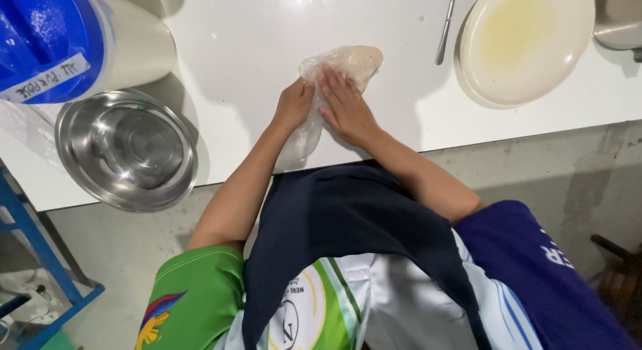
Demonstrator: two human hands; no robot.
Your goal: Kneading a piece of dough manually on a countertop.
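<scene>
A pale lump of dough (361,58) lies on the white table (247,42), partly covered by clear plastic wrap (304,132) that trails toward the table's front edge. My left hand (294,106) presses on the wrap with fingers curled, just left of the dough. My right hand (344,106) lies flat with fingers spread over the wrapped part of the dough. Both hands touch each other near the thumbs. The far end of the dough sticks out bare beyond my fingertips.
An empty steel bowl (127,149) sits at the front left. Behind it stands a white container with a blue lid (50,39). A cream plate (525,42) with an oily film and a metal spoon (445,25) are at the back right. A metal vessel (618,19) is at the corner.
</scene>
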